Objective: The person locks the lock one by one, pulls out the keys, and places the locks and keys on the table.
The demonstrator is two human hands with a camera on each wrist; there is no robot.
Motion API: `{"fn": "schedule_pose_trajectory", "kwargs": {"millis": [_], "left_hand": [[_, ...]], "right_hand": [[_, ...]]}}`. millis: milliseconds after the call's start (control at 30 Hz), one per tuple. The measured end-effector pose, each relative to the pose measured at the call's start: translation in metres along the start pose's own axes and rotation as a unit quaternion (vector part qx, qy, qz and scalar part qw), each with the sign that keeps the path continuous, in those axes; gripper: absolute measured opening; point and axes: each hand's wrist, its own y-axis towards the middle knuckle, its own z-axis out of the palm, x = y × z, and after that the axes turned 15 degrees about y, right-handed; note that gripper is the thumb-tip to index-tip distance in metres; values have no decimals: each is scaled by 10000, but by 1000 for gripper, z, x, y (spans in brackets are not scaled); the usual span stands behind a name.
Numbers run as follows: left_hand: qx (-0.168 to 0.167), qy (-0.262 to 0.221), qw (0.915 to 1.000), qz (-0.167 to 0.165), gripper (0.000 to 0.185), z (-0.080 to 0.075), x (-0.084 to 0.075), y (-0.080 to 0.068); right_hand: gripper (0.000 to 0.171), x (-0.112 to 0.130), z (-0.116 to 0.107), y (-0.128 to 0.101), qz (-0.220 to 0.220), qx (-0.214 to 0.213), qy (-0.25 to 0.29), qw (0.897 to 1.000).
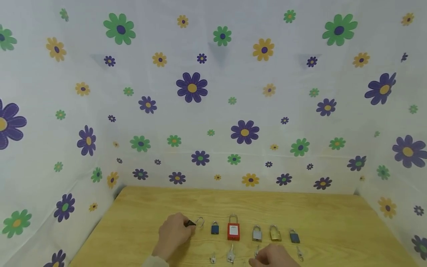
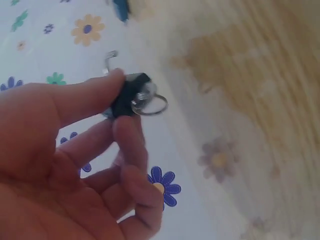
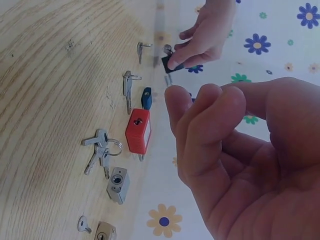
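Observation:
My left hand (image 1: 175,231) pinches a small dark padlock (image 2: 131,95) between thumb and fingers, raised over the left part of the table. A key with a wire ring (image 2: 152,104) sticks out of its keyhole end. The padlock's shackle (image 1: 200,221) points away from the hand and looks swung open. My right hand (image 1: 275,256) hovers near the table's front, its fingers (image 3: 205,125) loosely curled with nothing between them. Nearest to it are a silver padlock (image 1: 257,235), a brass padlock (image 1: 275,234) and a bunch of keys (image 3: 101,145).
Along the row on the wooden table (image 1: 143,207) stand a small blue padlock (image 1: 215,229), a tall red padlock (image 1: 233,231) and a dark blue padlock (image 1: 294,237) at the right end. Keys (image 1: 231,255) lie in front of them. A flowered cloth (image 1: 213,111) encloses the back and sides.

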Motion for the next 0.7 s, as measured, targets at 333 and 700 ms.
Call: {"fn": "schedule_pose_trajectory", "kwargs": {"millis": [333,700], "left_hand": [[346,-1698,9829,621,17,-7,-7,-15],[269,-2075,9672,1439,29,-4,-17,-29]], "right_hand": [[38,18,5,-6,-4,-196,-171,9997],[27,119,17,-54,-255,-547,-168,9980]]}}
